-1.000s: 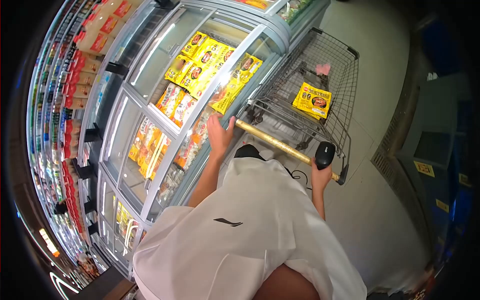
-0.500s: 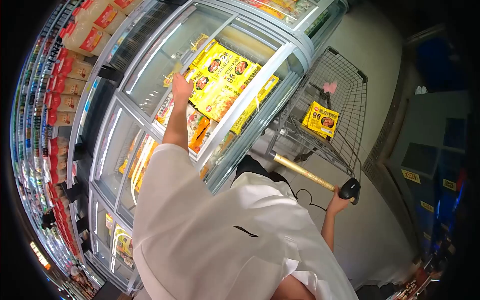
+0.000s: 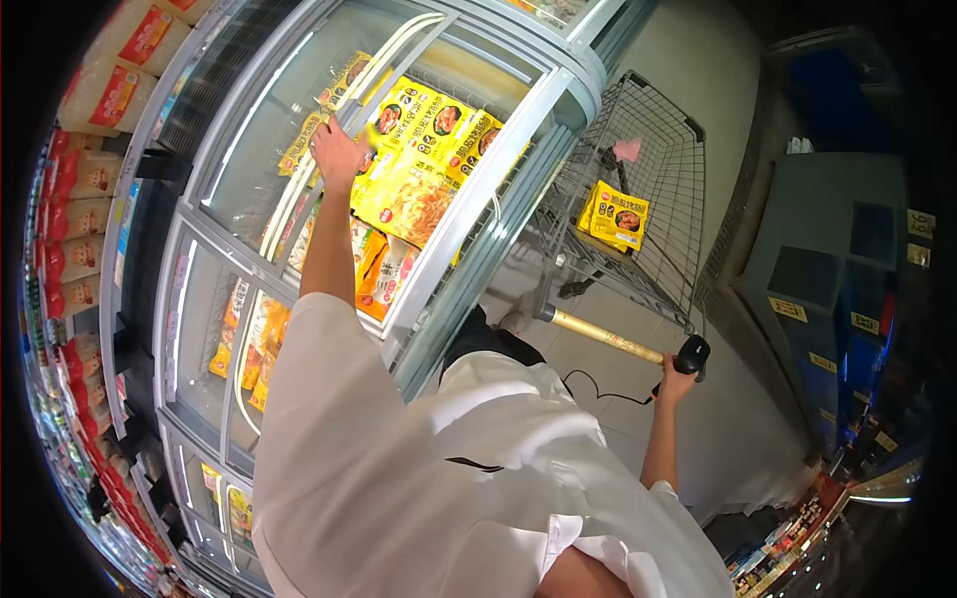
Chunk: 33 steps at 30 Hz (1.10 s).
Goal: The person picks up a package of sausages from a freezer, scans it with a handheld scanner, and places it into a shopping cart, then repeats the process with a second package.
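My left hand point(image 3: 339, 156) is inside the outline of a chest freezer, its fingers bent over the pale curved edge strip of the sliding glass lid point(image 3: 294, 189). Just right of that hand lie large yellow packs of frozen food point(image 3: 419, 194), with pictures of dishes on them. Orange and white packs point(image 3: 387, 269) show below these. My right hand point(image 3: 678, 384) is wrapped around the end of the shopping cart's golden handle point(image 3: 608, 336), beside a black rounded fitting point(image 3: 692, 353).
The wire shopping cart point(image 3: 653, 110) stands right of the freezer and holds yellow packs point(image 3: 613, 215) and a pink scrap point(image 3: 626, 150). More freezer sections point(image 3: 214, 299) run along the left, beside shelves of red-capped packages point(image 3: 75, 239). Dark cabinets point(image 3: 797, 239) stand at the far right.
My left hand has shifted left and slightly up, and the lid's pale curved strip now shows under it. My right hand stays on the cart handle. The view has shifted slightly.
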Available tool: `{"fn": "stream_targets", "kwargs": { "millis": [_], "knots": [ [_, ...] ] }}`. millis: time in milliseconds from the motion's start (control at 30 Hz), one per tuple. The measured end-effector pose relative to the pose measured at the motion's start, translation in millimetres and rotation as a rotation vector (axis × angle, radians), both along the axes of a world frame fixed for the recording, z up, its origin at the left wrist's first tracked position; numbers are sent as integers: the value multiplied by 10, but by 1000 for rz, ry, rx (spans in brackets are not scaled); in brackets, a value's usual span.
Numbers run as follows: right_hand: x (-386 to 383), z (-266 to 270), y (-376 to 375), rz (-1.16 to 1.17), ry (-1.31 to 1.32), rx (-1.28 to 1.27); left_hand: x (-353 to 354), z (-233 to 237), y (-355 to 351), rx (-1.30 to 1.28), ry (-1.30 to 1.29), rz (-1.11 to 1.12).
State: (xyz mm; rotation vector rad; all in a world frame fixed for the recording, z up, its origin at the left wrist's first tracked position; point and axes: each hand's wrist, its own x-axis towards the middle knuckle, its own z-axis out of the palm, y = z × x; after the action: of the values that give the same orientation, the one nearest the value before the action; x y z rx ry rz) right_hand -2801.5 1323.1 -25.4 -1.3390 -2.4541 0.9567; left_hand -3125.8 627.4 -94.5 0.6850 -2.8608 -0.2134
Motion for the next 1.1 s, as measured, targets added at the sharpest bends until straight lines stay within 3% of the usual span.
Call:
{"fn": "stream_targets", "kwargs": {
  "millis": [300,367,467,667,733,833,900,967,1100],
  "knots": [
    [-9,-59,-32,-51,10,76,746,-11,1229,23,110,-238],
    [3,-82,-19,-70,30,70,874,121,1523,276,-67,-257],
    [8,-81,20,-37,-18,72,1014,149,1924,261,-111,-284],
    [72,-222,185,-13,21,57,1052,282,2048,257,-118,-311],
    [53,-144,162,110,111,174,1139,373,2052,239,-102,-348],
    [-103,167,139,5,151,385,1433,692,2171,261,-147,-454],
    [-119,180,384,-25,143,439,1622,761,2508,461,-107,-474],
    [-243,400,484,6,60,587,1704,609,2932,779,-252,-474],
    [-317,293,1006,152,-164,634,1669,525,3677,502,-518,-518]
  ]
}}
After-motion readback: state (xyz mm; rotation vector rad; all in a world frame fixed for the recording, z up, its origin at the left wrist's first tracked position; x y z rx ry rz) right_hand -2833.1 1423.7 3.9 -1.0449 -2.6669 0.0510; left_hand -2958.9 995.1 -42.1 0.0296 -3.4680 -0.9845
